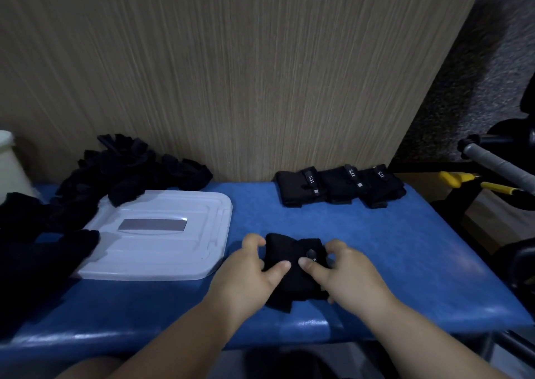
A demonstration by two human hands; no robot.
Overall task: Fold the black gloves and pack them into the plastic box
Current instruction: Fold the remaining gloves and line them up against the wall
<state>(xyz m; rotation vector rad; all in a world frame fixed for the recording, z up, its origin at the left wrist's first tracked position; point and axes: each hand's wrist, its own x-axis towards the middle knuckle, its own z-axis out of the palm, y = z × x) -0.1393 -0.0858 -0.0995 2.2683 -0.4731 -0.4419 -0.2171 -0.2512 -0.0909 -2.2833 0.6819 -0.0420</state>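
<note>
A folded black glove (292, 265) lies on the blue padded bench (376, 251) near its front edge. My left hand (254, 271) grips its left side, thumb on top and fingers curled over the far edge. My right hand (341, 271) grips its right side, thumb pressing beside the strap tab. Three folded black gloves (338, 186) with white lettering sit in a row at the back right. A white plastic box lid (162, 236) lies on the left. A heap of unfolded black gloves (124, 170) spreads behind it and down the left side.
A wood-grain panel (231, 74) rises behind the bench. A pale container (8, 161) stands at the far left. Grey bars (498, 164) and yellow-handled equipment (463, 180) sit off the bench's right edge.
</note>
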